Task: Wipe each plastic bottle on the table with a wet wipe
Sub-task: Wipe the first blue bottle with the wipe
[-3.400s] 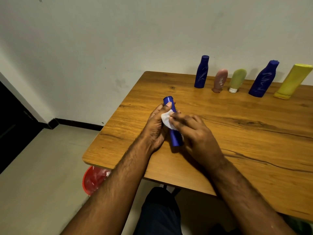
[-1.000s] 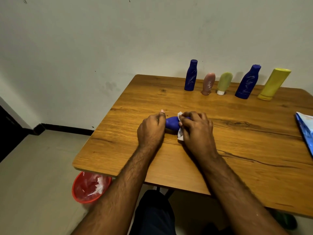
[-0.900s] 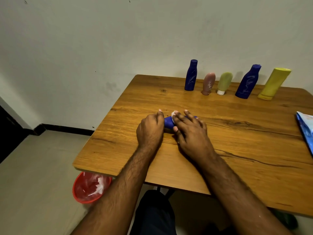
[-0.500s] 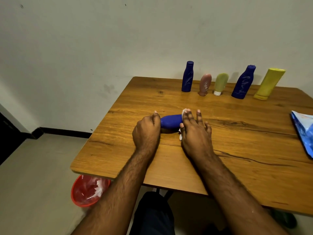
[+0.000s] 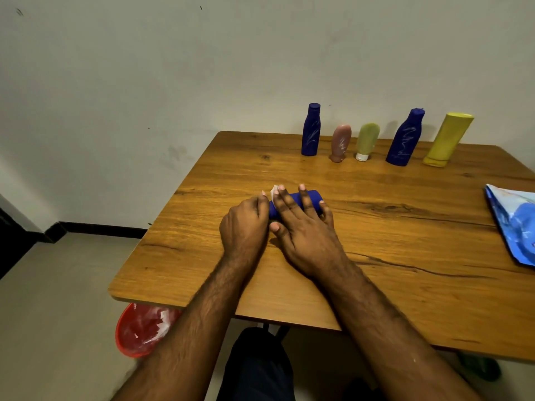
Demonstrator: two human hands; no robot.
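The blue bottle (image 5: 311, 198) lies on its side on the wooden table (image 5: 376, 241), nearer the left edge than the right one. Half a second ago my right hand (image 5: 304, 230) was at its right end; now it has slid left and lies flat over the bottle with straight, spread fingers, pressing the white wet wipe (image 5: 274, 190), which shows only beside my index fingertip. My left hand (image 5: 244, 227) still has curled fingers at the bottle's left end, but I cannot tell if they grip it.

Along the far edge stand five more bottles: two dark blue (image 5: 311, 130) (image 5: 405, 138), one pink (image 5: 341, 143), one pale green (image 5: 367, 140), one yellow (image 5: 447, 138). One blue wipes packet (image 5: 512, 221) lies at the right edge.

The wall (image 5: 173, 68) is plain and pale. One red bin (image 5: 139, 331) stands on the floor under the near left corner.
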